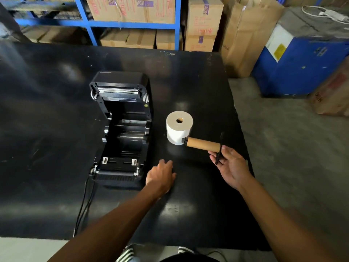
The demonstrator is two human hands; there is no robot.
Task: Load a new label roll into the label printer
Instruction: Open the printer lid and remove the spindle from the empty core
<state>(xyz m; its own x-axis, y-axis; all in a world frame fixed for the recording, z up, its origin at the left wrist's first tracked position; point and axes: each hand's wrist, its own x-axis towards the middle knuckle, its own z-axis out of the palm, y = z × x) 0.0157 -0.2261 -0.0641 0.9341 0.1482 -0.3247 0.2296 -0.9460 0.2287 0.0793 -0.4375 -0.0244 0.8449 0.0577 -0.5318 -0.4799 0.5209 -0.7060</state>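
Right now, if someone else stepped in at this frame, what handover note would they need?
Right hand: grip on the black spindle, which carries an empty brown cardboard core, held above the table.
Left hand: empty, fingers loosely curled, low over the table beside the printer.
Printer lid is open; the roll bay looks empty.
New white label roll stands on end, right of the printer.
Done: lid opened, spindle out.
Left: pull off the empty core, slide the new roll onto the spindle, seat it, feed labels, close the lid.

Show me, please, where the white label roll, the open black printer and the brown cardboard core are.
white label roll (179, 129): head view, on its curved side.
open black printer (120, 129): head view, inside its bay.
brown cardboard core (203, 143): head view, on its middle.
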